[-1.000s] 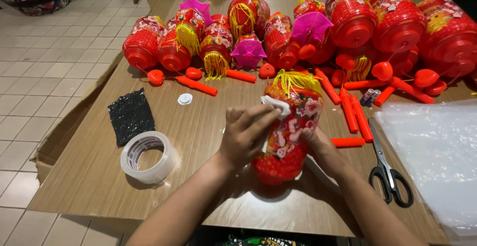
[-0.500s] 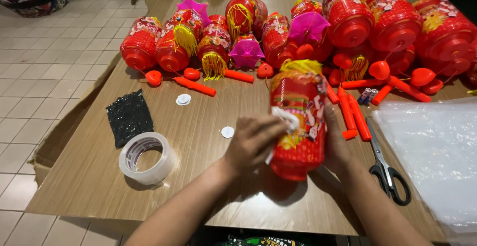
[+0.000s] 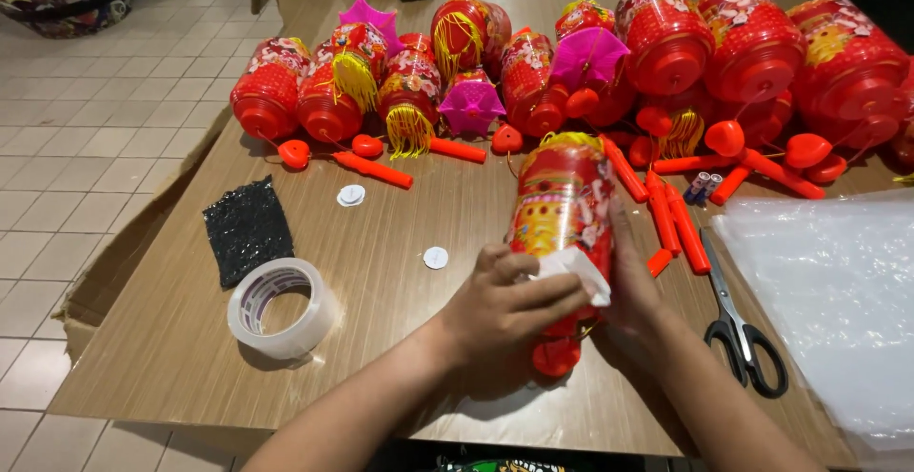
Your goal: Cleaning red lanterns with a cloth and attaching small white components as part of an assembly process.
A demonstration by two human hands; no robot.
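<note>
On the wooden table (image 3: 400, 291), in front of the heap of finished lanterns (image 3: 666, 43), the red lantern (image 3: 562, 215) lies on its side between both hands; the left hand (image 3: 505, 305) pinches a white paper scrap (image 3: 576, 272) against its body while the right hand (image 3: 633, 291) lies flat along the far side. A steady grip from the right hand, with the scrap smoothed down flat, would probably serve best. The lantern's lower cap is half hidden by the hands, and what the scrap is cannot be made out.
</note>
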